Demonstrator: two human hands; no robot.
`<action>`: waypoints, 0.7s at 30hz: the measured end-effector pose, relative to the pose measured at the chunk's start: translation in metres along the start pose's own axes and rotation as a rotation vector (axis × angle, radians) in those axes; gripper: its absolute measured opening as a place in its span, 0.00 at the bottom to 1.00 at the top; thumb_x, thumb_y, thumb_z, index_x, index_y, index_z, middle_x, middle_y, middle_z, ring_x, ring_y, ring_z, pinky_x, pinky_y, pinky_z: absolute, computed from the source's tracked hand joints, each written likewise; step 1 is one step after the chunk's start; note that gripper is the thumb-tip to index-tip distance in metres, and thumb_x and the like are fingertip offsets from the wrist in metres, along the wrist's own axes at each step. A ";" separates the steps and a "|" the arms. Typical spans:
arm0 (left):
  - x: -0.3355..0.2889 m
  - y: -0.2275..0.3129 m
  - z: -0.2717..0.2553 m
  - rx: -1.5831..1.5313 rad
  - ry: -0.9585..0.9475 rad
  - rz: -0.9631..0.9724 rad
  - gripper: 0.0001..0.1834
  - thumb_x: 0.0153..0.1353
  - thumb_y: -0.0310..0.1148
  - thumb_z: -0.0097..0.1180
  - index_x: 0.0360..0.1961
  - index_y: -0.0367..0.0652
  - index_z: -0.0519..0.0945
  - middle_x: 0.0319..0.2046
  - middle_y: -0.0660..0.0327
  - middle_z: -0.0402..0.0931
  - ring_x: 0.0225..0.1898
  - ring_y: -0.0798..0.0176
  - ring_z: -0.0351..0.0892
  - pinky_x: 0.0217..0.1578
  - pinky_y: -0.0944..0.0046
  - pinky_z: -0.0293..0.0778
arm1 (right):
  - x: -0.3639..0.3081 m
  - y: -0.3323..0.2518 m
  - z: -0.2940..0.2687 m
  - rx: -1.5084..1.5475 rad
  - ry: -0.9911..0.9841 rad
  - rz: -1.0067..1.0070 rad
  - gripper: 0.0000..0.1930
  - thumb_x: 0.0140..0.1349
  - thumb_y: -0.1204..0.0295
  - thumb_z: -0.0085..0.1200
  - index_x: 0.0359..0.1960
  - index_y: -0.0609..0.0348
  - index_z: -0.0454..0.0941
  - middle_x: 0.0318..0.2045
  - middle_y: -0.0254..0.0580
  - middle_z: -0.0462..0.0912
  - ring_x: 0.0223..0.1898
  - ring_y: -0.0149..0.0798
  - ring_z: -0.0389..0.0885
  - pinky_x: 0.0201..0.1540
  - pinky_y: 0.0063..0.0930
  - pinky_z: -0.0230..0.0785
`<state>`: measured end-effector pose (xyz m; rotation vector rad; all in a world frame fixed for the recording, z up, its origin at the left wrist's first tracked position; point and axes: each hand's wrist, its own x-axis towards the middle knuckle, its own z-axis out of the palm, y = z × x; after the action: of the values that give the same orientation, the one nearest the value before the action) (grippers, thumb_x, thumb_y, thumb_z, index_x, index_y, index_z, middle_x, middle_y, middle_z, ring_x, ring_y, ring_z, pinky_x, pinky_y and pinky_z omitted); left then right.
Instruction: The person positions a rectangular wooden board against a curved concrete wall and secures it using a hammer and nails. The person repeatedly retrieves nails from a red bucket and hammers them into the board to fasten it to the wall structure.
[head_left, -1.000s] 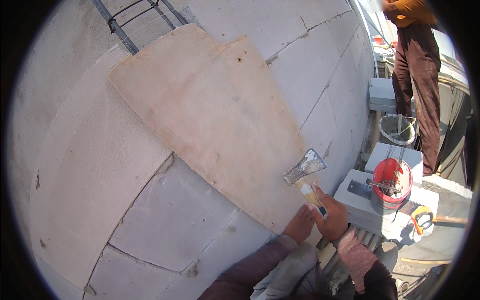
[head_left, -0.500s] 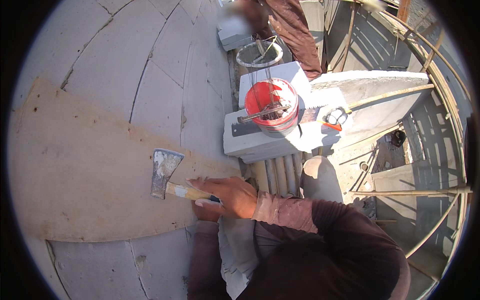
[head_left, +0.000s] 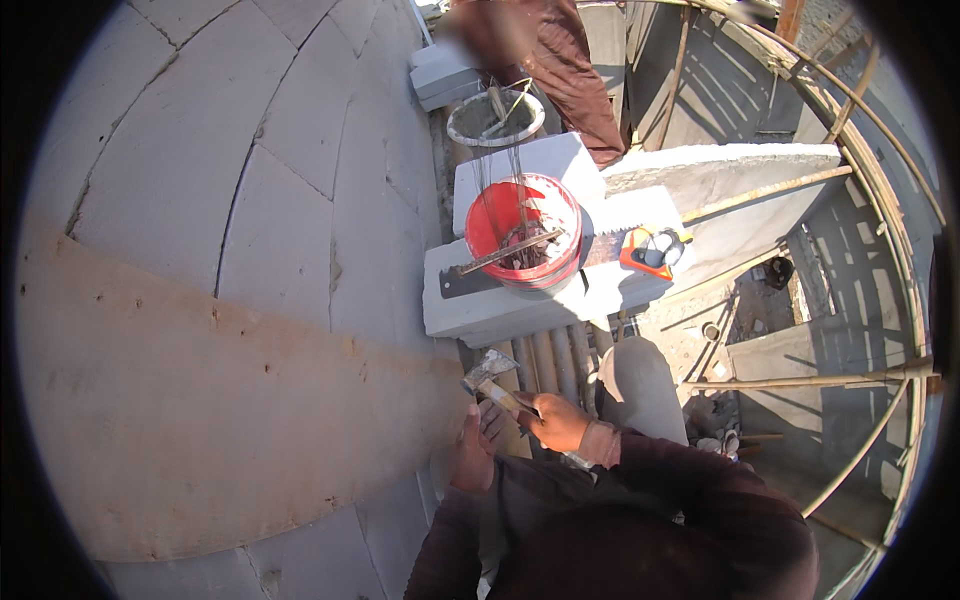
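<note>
My right hand (head_left: 556,424) is closed round the wooden handle of a hatchet (head_left: 497,392), which I hold close in front of me. Its pale, dirty metal head points away, toward the wall. Just below that head is my left hand (head_left: 478,448), with thumb and fingers apart and partly in shadow. Whether the left hand touches the hatchet is unclear. To the left, a long brown board (head_left: 240,400) with small holes or nail heads along its edges lies against the grey block wall (head_left: 290,210).
Ahead, a red bucket (head_left: 524,222) holding wires stands on white blocks (head_left: 470,318), beside a handsaw (head_left: 470,281) and an orange tool (head_left: 650,252). Behind are a mortar bucket (head_left: 497,118) and another person (head_left: 570,70). Poles (head_left: 560,355) form the footing; bamboo scaffolding (head_left: 810,384) curves right.
The hatchet has moved right, from over the board to in front of my body. My left hand has come away from the handle, while the right still grips it. The view has shifted slightly.
</note>
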<state>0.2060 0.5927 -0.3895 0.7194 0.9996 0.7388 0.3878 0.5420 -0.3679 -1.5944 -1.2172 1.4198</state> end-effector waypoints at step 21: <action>0.044 -0.136 -0.065 -0.388 0.074 -0.554 0.08 0.70 0.36 0.48 0.36 0.45 0.70 0.26 0.64 0.67 0.36 0.57 0.75 0.49 0.49 0.75 | 0.154 -0.130 -0.147 -0.895 0.130 -0.635 0.16 0.58 0.68 0.61 0.47 0.59 0.78 0.33 0.52 0.82 0.38 0.59 0.80 0.42 0.44 0.73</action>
<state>0.1906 0.5656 -0.5435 0.0652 1.0203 0.4501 0.5006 0.7446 -0.2759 -1.5381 -2.1925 0.3495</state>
